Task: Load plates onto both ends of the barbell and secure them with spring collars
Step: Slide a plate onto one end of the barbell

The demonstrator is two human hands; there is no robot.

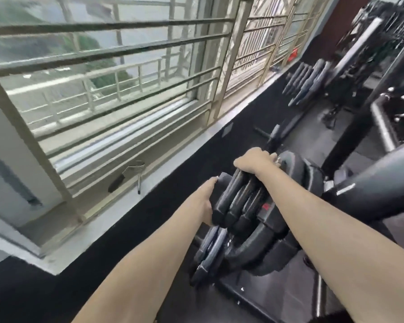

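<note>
Several black weight plates [240, 203] stand side by side on a low storage rack [254, 292] on the floor. My left hand [208, 201] grips the near left rim of the outermost plate. My right hand [254, 160] is closed over the top rims of the same stack. Smaller plates [208, 250] hang lower on the rack, below my left hand. A spring collar [132, 174] with black handles lies on the window sill to the left. A thick black bar [378, 185] crosses at the right; I cannot tell whether it is the barbell.
A barred window [103, 89] and its grey sill [84, 234] run along the left. More plates [306, 82] sit on a second rack farther back. Black machine frames [369, 106] stand on the right. The floor is dark rubber.
</note>
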